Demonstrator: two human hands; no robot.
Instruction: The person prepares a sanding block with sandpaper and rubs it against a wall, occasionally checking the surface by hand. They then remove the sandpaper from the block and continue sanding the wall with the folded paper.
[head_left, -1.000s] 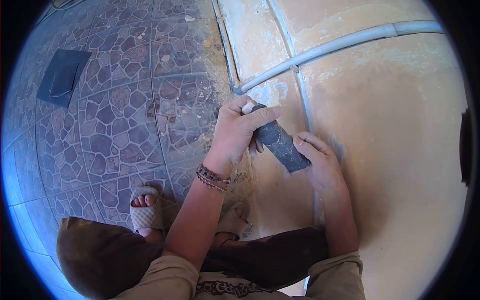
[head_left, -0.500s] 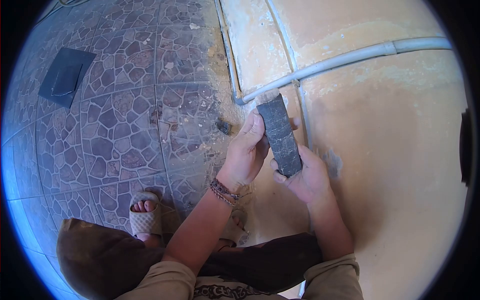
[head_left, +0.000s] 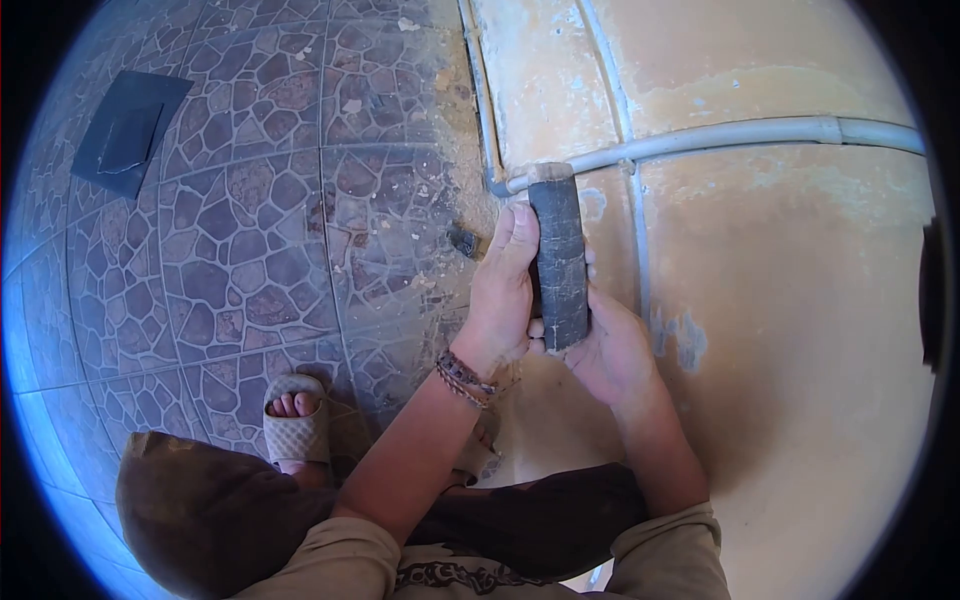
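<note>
Both hands hold a block wrapped in worn, dark sandpaper (head_left: 560, 260), its long side pointing up and away from me. At the top end, a paler bare end of the block shows above the wrap. My left hand (head_left: 505, 280) grips the left side, with the thumb along the upper edge and the other fingers hidden behind. My right hand (head_left: 615, 350) closes around the lower right corner, its fingertips partly hidden beneath. The block is held in front of the wall, apart from it.
A peeling yellow wall (head_left: 780, 270) carries a grey pipe (head_left: 730, 137) and a thinner vertical pipe (head_left: 640, 240). Dark sheets (head_left: 130, 130) lie on the stone-patterned tile floor (head_left: 250, 250). A small dark scrap (head_left: 464, 241) and debris lie near the wall's base. My sandalled foot (head_left: 296, 415) is below left.
The sandpaper-wrapped block has turned from a slant to nearly straight up and down in the view. Both hands keep their hold. The whole view has shifted slightly.
</note>
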